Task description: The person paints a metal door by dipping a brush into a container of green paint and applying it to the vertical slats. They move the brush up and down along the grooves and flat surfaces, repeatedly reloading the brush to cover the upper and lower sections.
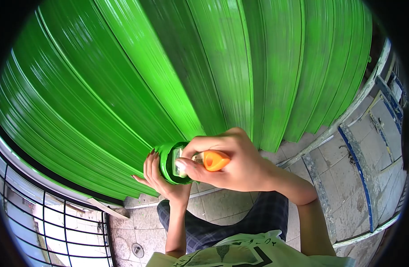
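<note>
My left hand [162, 178] wraps round the side of a green paint can [166, 162], holding it in front of my knees. The can's mouth faces to the right, toward my other hand, and green paint coats its rim. In my right hand [238, 162] is a paintbrush with an orange handle [216, 160], gripped between thumb and fingers. The brush's head sits at the can's mouth; its bristles are mostly hidden by the can and my fingers. Just beyond both hands stands a ribbed metal panel [222, 66] in green, glossy at left and duller, streaky at right.
A black metal grille [44, 209] stands at the lower left. On the right, a paint-spattered ladder-like frame [358, 164] with blue parts lies near the tiled floor [146, 240]. A round drain cover [137, 250] is set in the floor.
</note>
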`<state>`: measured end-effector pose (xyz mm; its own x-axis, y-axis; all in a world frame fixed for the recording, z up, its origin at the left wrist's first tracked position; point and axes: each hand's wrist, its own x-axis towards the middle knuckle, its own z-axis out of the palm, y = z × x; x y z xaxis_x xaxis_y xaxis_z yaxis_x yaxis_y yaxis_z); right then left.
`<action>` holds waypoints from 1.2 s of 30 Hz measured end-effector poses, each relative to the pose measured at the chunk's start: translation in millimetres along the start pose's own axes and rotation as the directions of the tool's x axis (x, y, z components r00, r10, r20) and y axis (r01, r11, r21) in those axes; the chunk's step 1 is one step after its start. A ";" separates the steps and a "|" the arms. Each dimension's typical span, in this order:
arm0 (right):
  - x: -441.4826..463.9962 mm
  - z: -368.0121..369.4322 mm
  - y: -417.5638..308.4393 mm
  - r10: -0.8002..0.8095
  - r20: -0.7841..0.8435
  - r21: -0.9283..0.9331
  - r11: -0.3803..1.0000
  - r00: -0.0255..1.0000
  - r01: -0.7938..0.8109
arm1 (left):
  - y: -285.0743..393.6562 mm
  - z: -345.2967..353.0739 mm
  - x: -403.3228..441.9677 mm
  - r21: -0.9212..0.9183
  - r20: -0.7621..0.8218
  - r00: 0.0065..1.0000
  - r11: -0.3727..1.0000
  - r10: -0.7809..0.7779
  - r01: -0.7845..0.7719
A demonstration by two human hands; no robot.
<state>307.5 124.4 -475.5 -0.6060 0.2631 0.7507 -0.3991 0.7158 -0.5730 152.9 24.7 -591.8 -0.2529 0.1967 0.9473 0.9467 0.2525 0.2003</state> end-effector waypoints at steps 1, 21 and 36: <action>0.1 -6.7 0.3 0.044 0.056 0.008 0.999 0.997 -0.045 | 1.7 -1.9 -2.3 -0.003 0.054 0.998 0.999 -0.035 0.035; -53.5 -34.2 46.3 0.368 0.097 0.398 0.837 0.925 -0.375 | 13.2 8.3 -16.7 -0.121 0.515 0.813 0.916 -0.271 0.382; -74.1 -35.2 72.7 0.452 -0.205 0.669 0.712 0.868 -0.213 | 21.9 33.0 -10.7 -0.240 0.604 0.728 0.797 -0.325 0.554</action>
<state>347.6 179.7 -561.2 -0.5655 0.6848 0.4596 -0.6155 0.0206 -0.7879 169.8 59.3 -605.8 -0.6119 0.6336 0.4734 0.6622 0.0832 0.7447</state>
